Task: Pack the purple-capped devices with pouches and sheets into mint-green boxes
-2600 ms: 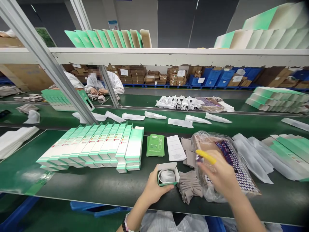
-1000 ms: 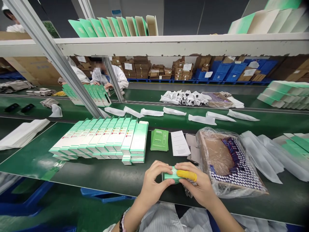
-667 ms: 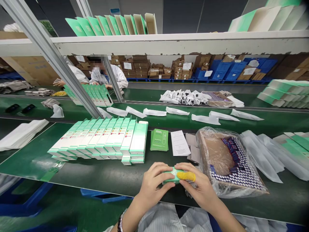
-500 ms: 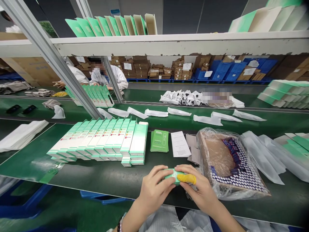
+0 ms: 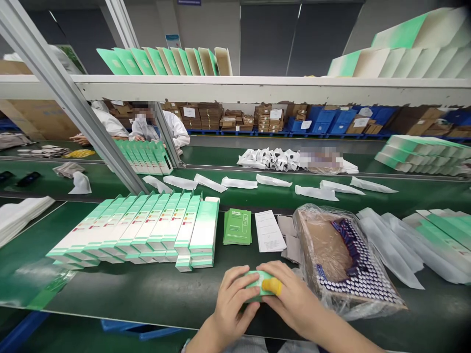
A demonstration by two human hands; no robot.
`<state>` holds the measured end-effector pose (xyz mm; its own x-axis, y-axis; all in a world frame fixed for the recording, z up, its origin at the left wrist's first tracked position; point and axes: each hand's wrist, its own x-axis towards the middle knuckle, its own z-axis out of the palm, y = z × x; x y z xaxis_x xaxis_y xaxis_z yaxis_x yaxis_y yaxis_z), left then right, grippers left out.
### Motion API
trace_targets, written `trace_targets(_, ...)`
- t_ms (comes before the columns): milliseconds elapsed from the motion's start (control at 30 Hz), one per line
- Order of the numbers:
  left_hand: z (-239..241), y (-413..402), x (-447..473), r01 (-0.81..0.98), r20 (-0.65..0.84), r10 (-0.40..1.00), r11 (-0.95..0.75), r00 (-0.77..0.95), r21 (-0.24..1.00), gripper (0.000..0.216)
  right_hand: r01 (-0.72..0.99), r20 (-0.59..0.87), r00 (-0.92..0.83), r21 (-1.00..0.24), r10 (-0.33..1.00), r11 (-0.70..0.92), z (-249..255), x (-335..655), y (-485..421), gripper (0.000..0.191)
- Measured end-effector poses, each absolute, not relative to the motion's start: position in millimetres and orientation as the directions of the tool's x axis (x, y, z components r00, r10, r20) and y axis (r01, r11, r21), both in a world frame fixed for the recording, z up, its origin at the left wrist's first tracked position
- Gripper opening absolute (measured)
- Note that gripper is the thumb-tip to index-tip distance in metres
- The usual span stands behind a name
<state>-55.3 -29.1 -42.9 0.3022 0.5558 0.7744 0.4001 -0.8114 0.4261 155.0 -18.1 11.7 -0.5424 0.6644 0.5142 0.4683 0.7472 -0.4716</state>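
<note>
Between both hands, near the front edge of the work surface, is a small green-and-white box (image 5: 256,277), seen end-on. My left hand (image 5: 235,301) wraps its fingers round the box's left side. My right hand (image 5: 289,296), with a yellow cover on one finger, grips the right side and presses on the end of the box. Most of the box is hidden by the fingers. Ahead on the left lies a stacked row of green-and-white boxes (image 5: 136,228). Green booklets (image 5: 237,226) and a white printed leaflet (image 5: 270,231) lie just beyond my hands.
To the right sits a plastic-wrapped carton of batteries (image 5: 364,274), with white sleeves (image 5: 390,250) beside it. More white sleeves lie along the green belt (image 5: 275,193). A shelf (image 5: 257,90) with open boxes crosses above. A metal post (image 5: 84,108) stands left; co-workers sit beyond.
The camera view has tilted up, so the scene sits lower. My right hand has turned over the box's end, its yellow-covered finger now bent; both hands still hold the box.
</note>
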Motion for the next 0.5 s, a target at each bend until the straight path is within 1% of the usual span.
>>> trace_targets(33,-43,-31,-58,0.413,0.770,0.568,-0.801,0.292,0.433,0.028,0.484,0.511,-0.495,-0.511,0.703,0.711,16,161,-7,0.031)
trace_targets(67,-43,-33,-60,0.426,0.769,0.582,-0.785,0.264,0.449,0.032,0.500,0.523,-0.388,-0.572,0.758,0.651,21,171,8,0.028)
trace_targets(100,-43,-35,-63,0.434,0.766,0.604,-0.763,0.219,0.478,0.035,0.504,0.524,-0.230,-0.657,0.820,0.561,25,183,26,0.028)
trace_targets(133,-44,-37,-65,0.436,0.753,0.638,-0.731,0.164,0.525,0.036,0.484,0.492,-0.010,-0.760,0.870,0.435,29,198,47,0.032)
trace_targets(167,-44,-39,-66,0.429,0.728,0.676,-0.695,0.116,0.577,0.035,0.423,0.418,0.199,-0.853,0.886,0.307,32,213,69,0.039)
trace_targets(200,-45,-41,-66,0.416,0.692,0.717,-0.655,0.080,0.631,0.034,0.348,0.272,0.316,-0.924,0.909,0.156,34,229,92,0.048)
trace_targets(233,-47,-42,-65,0.399,0.649,0.759,-0.611,0.050,0.684,0.031,0.293,0.096,0.366,-0.956,0.926,-0.017,35,242,115,0.055)
trace_targets(267,-50,-43,-63,0.378,0.605,0.796,-0.567,0.023,0.732,0.027,0.271,0.001,0.387,-0.956,0.922,-0.112,35,252,136,0.059)
trace_targets(300,-52,-44,-59,0.352,0.565,0.825,-0.529,0.001,0.772,0.024,0.254,-0.071,0.403,-0.949,0.913,-0.186,33,259,156,0.057)
trace_targets(367,-60,-43,-50,0.298,0.502,0.864,-0.473,-0.027,0.829,0.018,0.235,-0.165,0.423,-0.930,0.891,-0.283,26,261,188,0.043)
trace_targets(433,-67,-40,-41,0.250,0.495,0.868,-0.475,-0.022,0.844,0.017,0.213,-0.236,0.435,-0.911,0.869,-0.354,17,251,213,0.031)
trace_targets(500,-74,-36,-35,0.206,0.525,0.851,-0.516,0.010,0.832,0.021,0.217,-0.270,0.434,-0.895,0.860,-0.390,9,235,232,0.029)
